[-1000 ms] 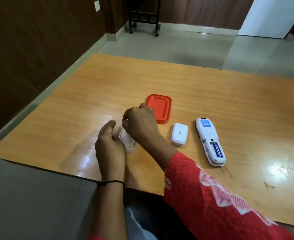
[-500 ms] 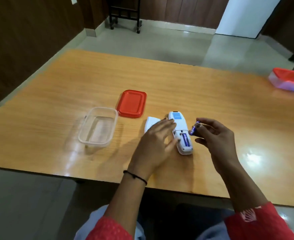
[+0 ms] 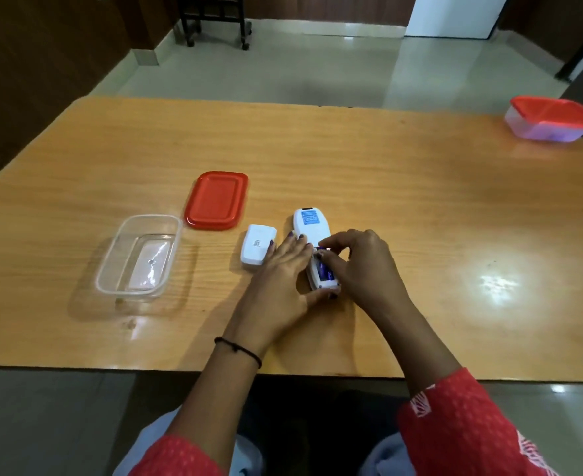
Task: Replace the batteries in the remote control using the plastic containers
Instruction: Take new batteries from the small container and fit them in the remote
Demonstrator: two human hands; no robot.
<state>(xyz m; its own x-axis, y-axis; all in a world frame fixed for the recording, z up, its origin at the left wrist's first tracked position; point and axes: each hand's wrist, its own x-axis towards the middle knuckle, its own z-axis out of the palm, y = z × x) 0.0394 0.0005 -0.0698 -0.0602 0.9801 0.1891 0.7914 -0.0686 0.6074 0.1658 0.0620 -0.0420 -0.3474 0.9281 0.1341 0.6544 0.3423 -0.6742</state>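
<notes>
Head view looks down on a wooden table point(image 3: 386, 187), with the work going on near its front edge. Far off at the right corner sits a closed container with a red lid point(image 3: 550, 120), something bluish showing dimly through its wall. Left of the hands stands an open clear container point(image 3: 139, 257) that looks empty, and its red lid point(image 3: 217, 200) lies just beyond it. The remote control point(image 3: 309, 223) lies back-up between the 2 hands, its battery bay uncovered; the white battery cover point(image 3: 257, 248) rests just beside it on the left.

The left hand point(image 3: 279, 280) lies flat against the remote's left side, fingers spread, thumb hooked under its near end, steadying it without enclosing it. The right hand point(image 3: 358, 266) is pinched down over the bay, fingertips on a purple battery point(image 3: 324, 267) there; whether it is fully seated I cannot tell.

The step in hand appears to be fitting fresh cells. Next, I judge, comes pressing the battery home against its spring, checking polarity, then sliding the cover back on.
</notes>
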